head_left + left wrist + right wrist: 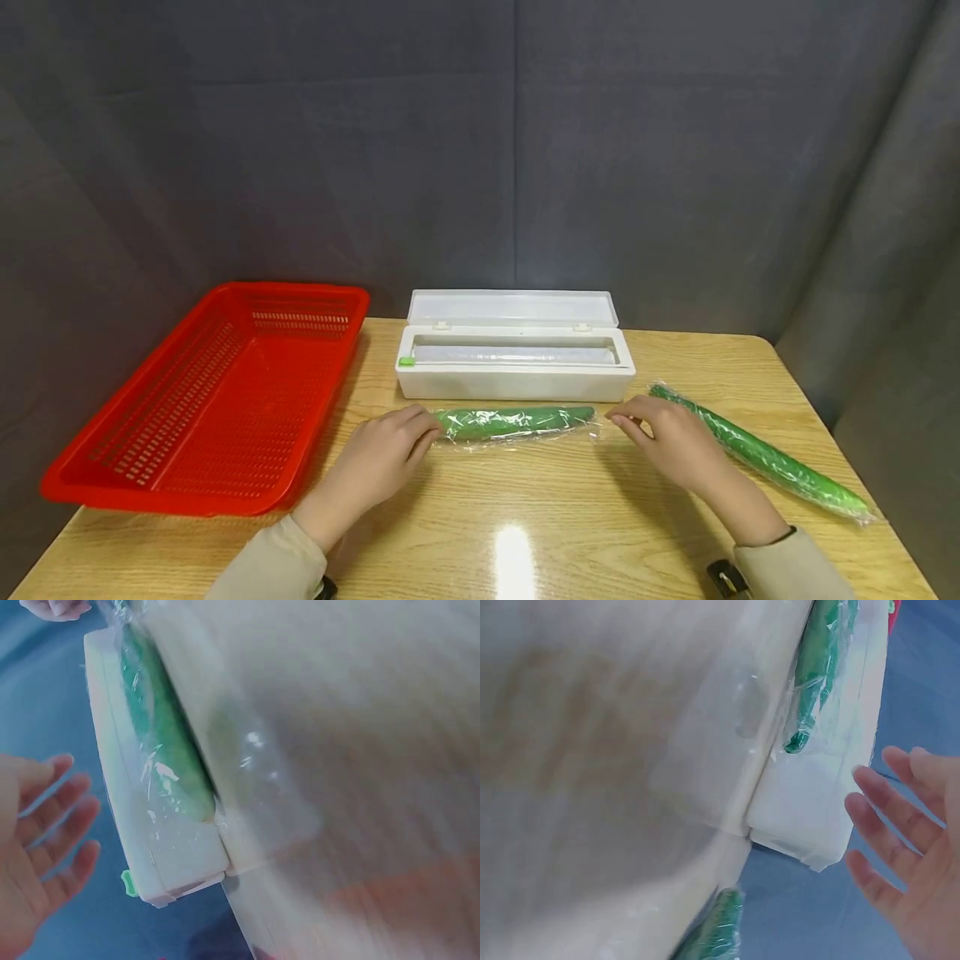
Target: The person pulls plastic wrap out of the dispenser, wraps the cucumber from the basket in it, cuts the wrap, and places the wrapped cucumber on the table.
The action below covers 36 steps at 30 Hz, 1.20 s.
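A cucumber [513,422] in clear plastic wrap lies on the table, lengthwise before the white cling film dispenser [517,383]. Loose film shows beyond both of its ends. My left hand [390,446] is at the cucumber's left end; in the left wrist view the fingers [64,817] are loosely bent and spread, with nothing between them. Just past the right end is my right hand [671,437], its fingertips close to the film. The right wrist view shows those fingers [889,832] relaxed and apart. A second wrapped cucumber [772,458] lies slanted beyond the right hand.
On the left stands a red perforated plastic basket [300,467]. The dispenser's lid [513,308] is raised, with a film roll [517,355] inside and a green slider [407,362] at its left. Dark grey curtains [517,167] hang behind and beside the wooden table [450,533].
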Motion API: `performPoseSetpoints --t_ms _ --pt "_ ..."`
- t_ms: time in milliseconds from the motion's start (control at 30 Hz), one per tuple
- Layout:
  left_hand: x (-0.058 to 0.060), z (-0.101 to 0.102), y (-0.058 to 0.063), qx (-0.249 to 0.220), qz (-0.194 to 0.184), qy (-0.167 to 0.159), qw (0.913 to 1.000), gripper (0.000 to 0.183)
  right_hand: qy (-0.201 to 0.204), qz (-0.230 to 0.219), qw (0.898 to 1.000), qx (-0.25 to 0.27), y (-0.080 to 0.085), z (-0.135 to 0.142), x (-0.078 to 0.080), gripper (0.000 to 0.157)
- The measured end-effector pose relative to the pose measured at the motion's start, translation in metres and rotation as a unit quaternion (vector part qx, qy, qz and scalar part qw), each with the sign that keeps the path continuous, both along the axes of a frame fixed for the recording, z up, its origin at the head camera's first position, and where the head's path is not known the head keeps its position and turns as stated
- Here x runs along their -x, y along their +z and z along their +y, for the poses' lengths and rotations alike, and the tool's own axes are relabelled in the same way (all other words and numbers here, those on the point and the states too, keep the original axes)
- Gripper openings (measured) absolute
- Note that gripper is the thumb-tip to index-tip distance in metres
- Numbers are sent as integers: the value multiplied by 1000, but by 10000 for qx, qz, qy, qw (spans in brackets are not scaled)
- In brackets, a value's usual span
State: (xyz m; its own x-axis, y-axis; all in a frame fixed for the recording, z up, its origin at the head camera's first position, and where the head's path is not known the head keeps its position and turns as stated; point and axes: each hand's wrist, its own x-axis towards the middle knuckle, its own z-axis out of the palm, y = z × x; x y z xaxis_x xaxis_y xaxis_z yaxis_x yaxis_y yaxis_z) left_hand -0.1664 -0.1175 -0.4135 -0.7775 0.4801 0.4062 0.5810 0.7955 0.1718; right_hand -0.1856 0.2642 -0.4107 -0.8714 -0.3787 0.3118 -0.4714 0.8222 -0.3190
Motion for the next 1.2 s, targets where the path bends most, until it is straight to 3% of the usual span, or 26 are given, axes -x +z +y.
performPoseSetpoints --t_ms 133,267,500,867,1200 --pt "10 3 1 29 -219 328 9992 17 213 211 9992 -265 5 -9 8 16" --pt "19 6 -7 385 -610 336 9968 30 618 87 9961 -627 1 -19 18 29" --pt "30 11 -21 648 -496 357 9960 39 1008 -5 9898 -1004 -11 -27 26 51" --pt "48 3 -32 94 -892 299 9955 40 801 12 9903 -1138 -25 -37 34 38" --pt "49 -1 -34 150 -1190 180 9926 41 626 -65 9916 -1127 -31 -39 43 30"
